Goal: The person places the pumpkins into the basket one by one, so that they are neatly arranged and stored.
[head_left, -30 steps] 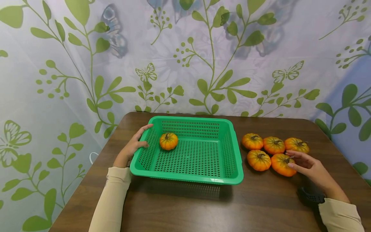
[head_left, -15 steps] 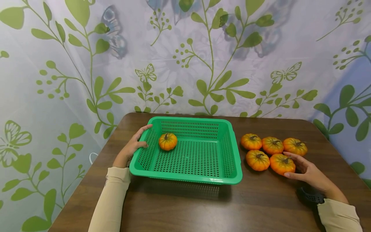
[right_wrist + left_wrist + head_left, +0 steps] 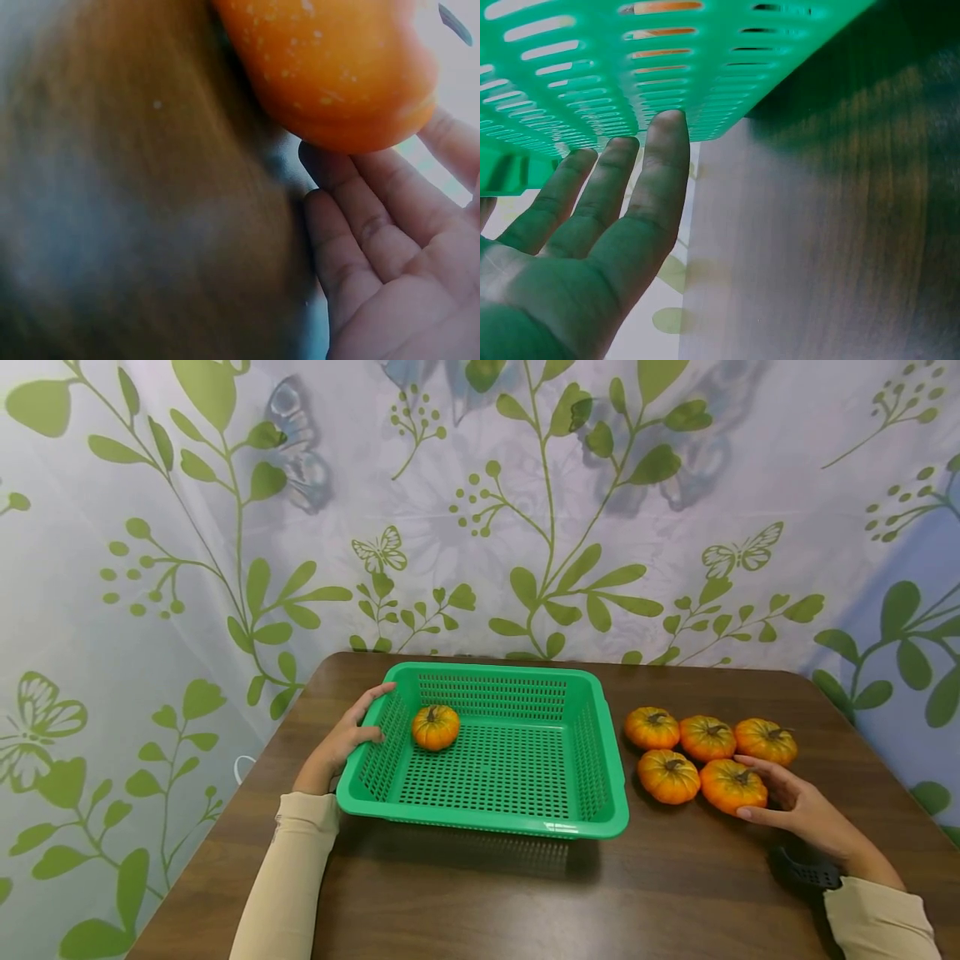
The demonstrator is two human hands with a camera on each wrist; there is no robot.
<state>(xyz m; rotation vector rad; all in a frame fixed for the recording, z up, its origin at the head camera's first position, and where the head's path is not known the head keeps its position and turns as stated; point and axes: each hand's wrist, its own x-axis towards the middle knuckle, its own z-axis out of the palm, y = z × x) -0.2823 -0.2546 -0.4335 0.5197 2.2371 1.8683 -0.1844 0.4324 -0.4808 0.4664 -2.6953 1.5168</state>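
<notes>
My left hand (image 3: 347, 745) grips the left rim of a green plastic basket (image 3: 480, 825), thumb over the edge. In the left wrist view its other fingers (image 3: 656, 180) lie against the outside of the slotted wall. Inside the basket, toward the left, sits a small orange pumpkin (image 3: 435, 727). On the right, my right hand (image 3: 798, 810) holds the nearest-right pumpkin (image 3: 733, 786) of a group, thumb at its front and fingers at its far side. The right wrist view shows fingertips at the side of that pumpkin (image 3: 337, 67).
Several more orange pumpkins (image 3: 707, 738) stand close together on the brown wooden table (image 3: 465, 902), right of the basket. Behind the table hangs a leaf-patterned cloth (image 3: 480, 502). A black strap (image 3: 806, 868) is at the right wrist.
My right hand has moved slightly in, its thumb dropping from the pumpkin's top to its front side. My left hand and the basket stay in place.
</notes>
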